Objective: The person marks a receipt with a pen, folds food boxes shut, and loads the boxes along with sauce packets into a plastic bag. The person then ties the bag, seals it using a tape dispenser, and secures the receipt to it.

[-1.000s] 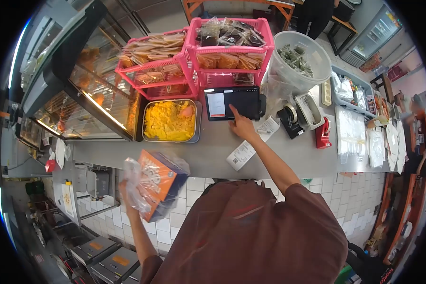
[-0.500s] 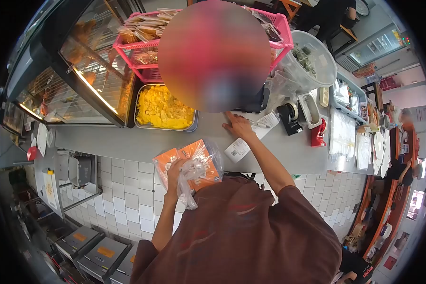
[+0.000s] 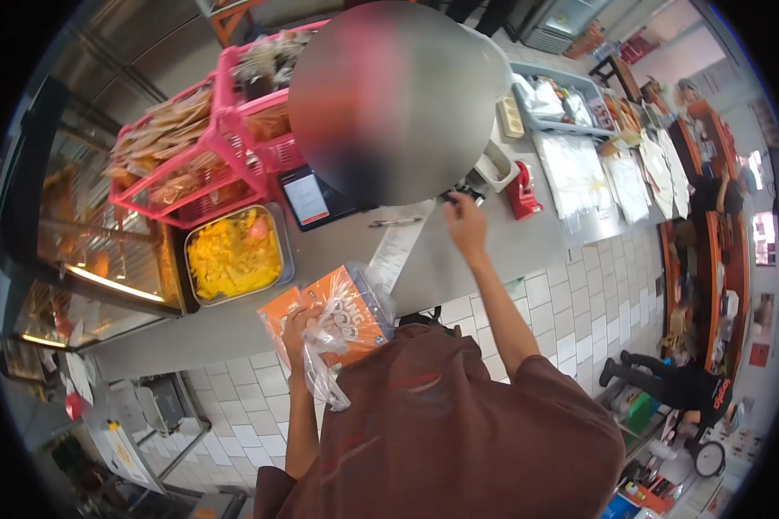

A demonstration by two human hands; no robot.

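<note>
My left hand [image 3: 298, 332] grips a clear plastic bag [image 3: 325, 339] at the counter's near edge. Inside the bag is an orange printed box [image 3: 348, 303]. Farther right, my right hand [image 3: 466, 227] has its fingers curled together at the black tape dispenser [image 3: 469, 191], most of which is hidden. Whatever those fingers pinch is too small to make out. A long paper receipt [image 3: 397, 251] lies on the counter between my hands, with a pen [image 3: 395, 222] across its upper end.
Left of the receipt are a metal tray of yellow food [image 3: 234, 255] and a phone [image 3: 305, 200]. Pink baskets [image 3: 169, 186] of packets stand behind. A red dispenser [image 3: 524, 192], stacked plastic bags [image 3: 571, 173] and a grey bin [image 3: 564, 95] sit to the right. A glass display cabinet [image 3: 86, 251] borders the left.
My right hand has left the receipt and moved right to the black tape dispenser, its fingers now curled. The left hand keeps hold of the bag. The view has turned.
</note>
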